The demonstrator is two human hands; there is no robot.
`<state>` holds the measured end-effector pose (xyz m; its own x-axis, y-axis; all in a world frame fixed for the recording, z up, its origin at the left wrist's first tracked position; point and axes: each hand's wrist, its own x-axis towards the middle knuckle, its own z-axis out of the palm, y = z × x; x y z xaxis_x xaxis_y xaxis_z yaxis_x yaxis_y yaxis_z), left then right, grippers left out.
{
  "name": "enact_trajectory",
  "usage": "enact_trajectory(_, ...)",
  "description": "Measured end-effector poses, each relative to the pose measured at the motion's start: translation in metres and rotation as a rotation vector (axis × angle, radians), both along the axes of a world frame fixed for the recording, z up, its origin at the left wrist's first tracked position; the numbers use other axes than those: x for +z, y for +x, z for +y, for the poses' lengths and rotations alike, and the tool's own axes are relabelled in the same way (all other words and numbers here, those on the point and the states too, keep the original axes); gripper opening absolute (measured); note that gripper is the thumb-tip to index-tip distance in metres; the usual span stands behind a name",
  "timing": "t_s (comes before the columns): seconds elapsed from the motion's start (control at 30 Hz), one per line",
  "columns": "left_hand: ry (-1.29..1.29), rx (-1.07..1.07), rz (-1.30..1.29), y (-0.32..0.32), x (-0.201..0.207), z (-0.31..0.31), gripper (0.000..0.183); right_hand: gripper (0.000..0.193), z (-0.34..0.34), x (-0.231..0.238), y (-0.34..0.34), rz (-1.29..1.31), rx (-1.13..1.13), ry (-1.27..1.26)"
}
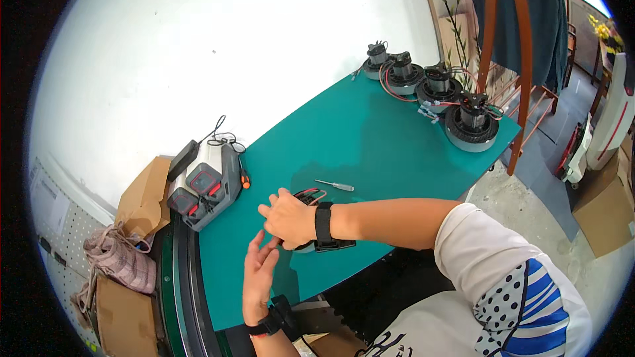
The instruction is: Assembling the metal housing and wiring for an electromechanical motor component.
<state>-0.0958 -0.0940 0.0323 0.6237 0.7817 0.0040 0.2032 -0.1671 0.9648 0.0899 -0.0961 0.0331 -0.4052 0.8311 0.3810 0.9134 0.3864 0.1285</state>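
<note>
R hand (291, 221) blocks the wired part (308, 195); can't tell what it or L hand (258, 277) grips. Screwdriver (338, 186) just beyond, 4 wheel units (471, 135) far R.

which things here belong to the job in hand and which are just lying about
Likely job:
- mostly hidden red-wired part under the right hand
- slim metal screwdriver with pale handle
- four round black-and-grey wired units

Probably lying about:
- pink checked fabric item
- brown cardboard boxes
</note>
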Motion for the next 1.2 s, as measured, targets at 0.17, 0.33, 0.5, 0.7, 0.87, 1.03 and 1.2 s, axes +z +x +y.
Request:
enact_trajectory(0.17, 0.264, 0.069, 0.216, -0.026, -0.001, -0.021, 0.045, 0.038, 0.01, -0.011, 0.008, 0.177, 0.182, 0.158)
enact_trajectory(0.33, 0.333, 0.275, 0.335, -0.074, -0.021, -0.027, 0.044, 0.052, 0.012, -0.001, 0.01, 0.166, 0.146, 0.112)
enact_trajectory(0.5, 0.357, 0.375, 0.382, -0.108, -0.051, -0.023, 0.05, 0.063, 0.011, 0.009, 0.011, 0.139, 0.161, -0.046)
enact_trajectory(0.7, 0.616, 0.317, 0.458, -0.119, -0.07, -0.037, 0.051, 0.036, 0.026, 0.002, 0.013, 0.163, 0.227, 0.013)
enact_trajectory(0.87, 0.586, 0.37, 0.396, -0.115, -0.073, -0.04, 0.045, 0.02, 0.031, -0.008, 0.013, 0.242, 0.281, 0.12)
enact_trajectory(1.03, 0.568, 0.379, 0.378, -0.114, -0.074, -0.041, 0.046, 0.02, 0.03, 0.007, 0.008, 0.046, 0.38, 0.168)
enact_trajectory(1.2, 0.547, 0.423, 0.349, -0.113, -0.074, -0.042, 0.043, 0.025, 0.03, 0.055, 0.025, -0.096, 0.476, 0.182)
